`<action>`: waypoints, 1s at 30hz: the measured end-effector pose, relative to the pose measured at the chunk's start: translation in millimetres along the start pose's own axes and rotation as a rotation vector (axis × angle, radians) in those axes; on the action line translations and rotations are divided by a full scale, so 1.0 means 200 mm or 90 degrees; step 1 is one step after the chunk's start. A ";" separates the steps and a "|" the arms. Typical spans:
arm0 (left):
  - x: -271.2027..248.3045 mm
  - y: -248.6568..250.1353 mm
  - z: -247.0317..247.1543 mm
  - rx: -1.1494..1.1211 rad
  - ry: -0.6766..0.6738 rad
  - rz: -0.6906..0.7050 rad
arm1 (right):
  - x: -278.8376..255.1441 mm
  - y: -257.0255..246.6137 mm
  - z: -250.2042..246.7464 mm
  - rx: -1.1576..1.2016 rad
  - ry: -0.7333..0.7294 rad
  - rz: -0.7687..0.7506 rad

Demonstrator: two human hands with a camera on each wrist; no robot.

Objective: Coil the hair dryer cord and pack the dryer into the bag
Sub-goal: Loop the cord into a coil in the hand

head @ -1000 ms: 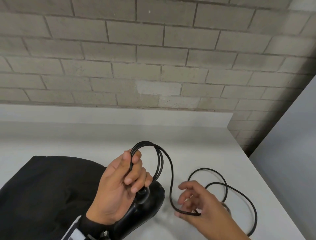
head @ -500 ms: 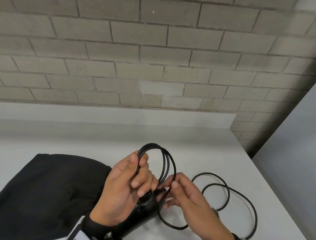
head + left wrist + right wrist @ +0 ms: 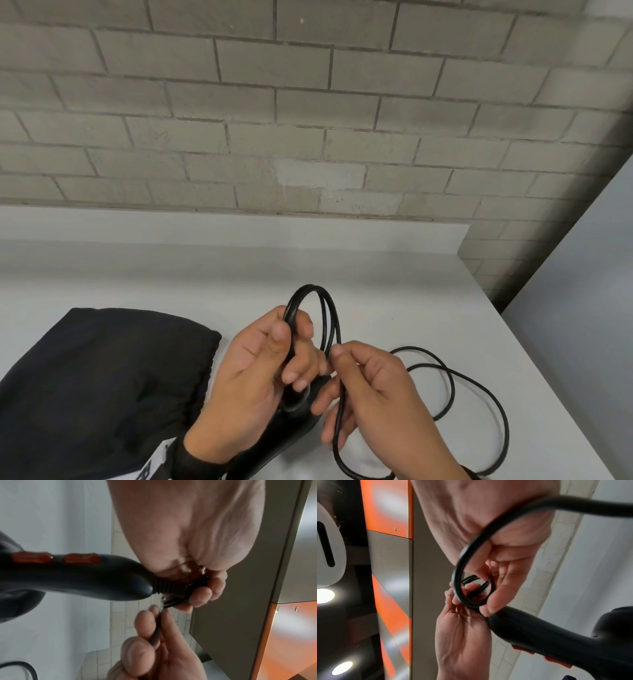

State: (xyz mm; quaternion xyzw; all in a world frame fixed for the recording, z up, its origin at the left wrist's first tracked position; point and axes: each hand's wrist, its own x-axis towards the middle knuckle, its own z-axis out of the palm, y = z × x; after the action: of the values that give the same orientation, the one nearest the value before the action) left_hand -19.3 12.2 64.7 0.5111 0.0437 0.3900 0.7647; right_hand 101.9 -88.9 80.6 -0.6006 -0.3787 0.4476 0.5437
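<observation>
A black hair dryer (image 3: 291, 425) with orange switches (image 3: 82, 558) hangs from my left hand (image 3: 263, 370), handle end up. That hand grips the coiled loops of black cord (image 3: 318, 298) at the handle's end. My right hand (image 3: 373, 394) pinches a strand of the cord (image 3: 339, 404) right beside the left fingers and holds it against the coil. The rest of the cord (image 3: 479, 394) lies in loose loops on the white table to the right. A black bag (image 3: 102, 383) lies flat at the left, its mouth toward the hands.
The white table (image 3: 394, 301) meets a grey brick wall (image 3: 308, 120) at the back. Its right edge (image 3: 513, 332) drops off beside a grey panel. The dryer body is partly hidden under my left wrist.
My right hand lifted a strand of cord off the table and brought it up to the coil in my left hand. The loose cord on the table has shortened.
</observation>
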 end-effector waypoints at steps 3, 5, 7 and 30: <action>0.00 0.00 0.00 0.013 -0.012 0.003 | 0.00 0.01 0.02 -0.041 -0.006 -0.004; 0.00 0.01 0.00 0.016 -0.007 0.012 | 0.01 0.01 0.02 -0.075 -0.017 -0.011; 0.00 0.01 0.00 0.008 0.020 0.021 | 0.00 0.02 0.02 -0.111 -0.045 -0.012; 0.03 0.06 -0.08 0.035 0.165 0.074 | -0.20 0.06 -0.23 -0.802 0.133 -0.512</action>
State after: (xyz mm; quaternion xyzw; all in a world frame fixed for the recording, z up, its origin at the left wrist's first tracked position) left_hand -28.2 31.0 68.2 0.4784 0.1233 0.4951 0.7147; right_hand 131.7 -143.0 73.5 -0.6528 -0.6995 -0.1459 0.2517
